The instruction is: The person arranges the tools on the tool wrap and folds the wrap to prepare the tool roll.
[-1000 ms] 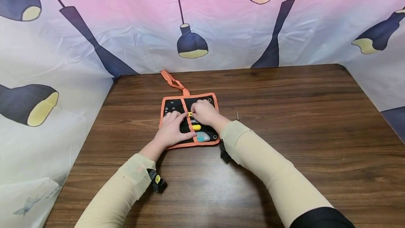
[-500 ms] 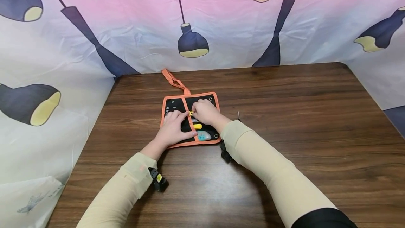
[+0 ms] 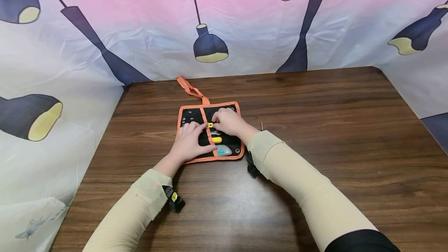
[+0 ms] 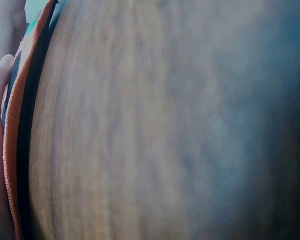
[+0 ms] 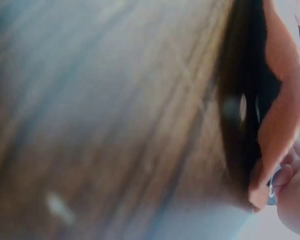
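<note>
In the head view a black fabric tool pouch [image 3: 205, 141] with orange trim lies flat, an orange strap running across its middle. My left hand [image 3: 189, 143] is spread over its left part, index fingertip and thumb tip along the strap. My right hand [image 3: 229, 122] has curled fingers and pinches a small yellow tool [image 3: 210, 125] at the strap; most of what lies under the hand is hidden. Below it, a yellow handle [image 3: 217, 140] and a grey-and-teal tool [image 3: 224, 150] are tucked under the strap. The left wrist view shows the left thumb [image 4: 1, 75] beside the orange edge.
A thin metal rod [image 3: 261, 126] lies on the brown wooden table [image 3: 332, 127], partly behind the right sleeve. An orange ribbon tie [image 3: 190, 88] extends from the pouch toward the back edge. A lamp-patterned cloth [image 3: 157, 46] hangs behind.
My right hand has shifted slightly to the right, so a little more of the yellow tool shows. The left hand stays in place on the pouch.
</note>
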A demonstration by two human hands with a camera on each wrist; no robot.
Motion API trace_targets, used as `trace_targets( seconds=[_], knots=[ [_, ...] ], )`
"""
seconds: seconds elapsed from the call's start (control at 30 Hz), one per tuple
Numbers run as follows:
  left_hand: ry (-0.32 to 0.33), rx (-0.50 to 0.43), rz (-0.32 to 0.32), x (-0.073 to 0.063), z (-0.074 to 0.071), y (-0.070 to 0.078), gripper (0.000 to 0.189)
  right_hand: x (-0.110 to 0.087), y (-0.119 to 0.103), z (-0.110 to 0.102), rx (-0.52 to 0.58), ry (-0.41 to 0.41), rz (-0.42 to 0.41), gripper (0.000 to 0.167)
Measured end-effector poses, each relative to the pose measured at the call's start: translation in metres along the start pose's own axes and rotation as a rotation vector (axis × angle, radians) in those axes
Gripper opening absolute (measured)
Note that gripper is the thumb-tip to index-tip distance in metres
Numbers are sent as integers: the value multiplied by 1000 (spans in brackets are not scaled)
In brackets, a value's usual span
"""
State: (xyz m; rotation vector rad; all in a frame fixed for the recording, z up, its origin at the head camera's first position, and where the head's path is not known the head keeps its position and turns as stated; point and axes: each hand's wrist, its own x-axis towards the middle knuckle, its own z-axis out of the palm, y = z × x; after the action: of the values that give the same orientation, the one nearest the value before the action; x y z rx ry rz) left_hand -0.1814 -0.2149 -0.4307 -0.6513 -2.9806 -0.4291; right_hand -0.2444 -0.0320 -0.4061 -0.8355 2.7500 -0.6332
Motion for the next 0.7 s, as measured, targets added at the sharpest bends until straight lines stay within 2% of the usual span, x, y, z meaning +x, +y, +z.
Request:
trace_targets(
  seconds=[0.23,0.47,0.7],
  knots=[
    [-3,3,-6,0,-1,0,93,-6,7,-8,-4,1,-2,27],
    [-7,50,-13,0,-3,3,94,-12,22,-17,6,51,17,28],
    [-47,73,-38,0,-3,5,101,-21,34,-24,17,68,34,28]
  ],
)
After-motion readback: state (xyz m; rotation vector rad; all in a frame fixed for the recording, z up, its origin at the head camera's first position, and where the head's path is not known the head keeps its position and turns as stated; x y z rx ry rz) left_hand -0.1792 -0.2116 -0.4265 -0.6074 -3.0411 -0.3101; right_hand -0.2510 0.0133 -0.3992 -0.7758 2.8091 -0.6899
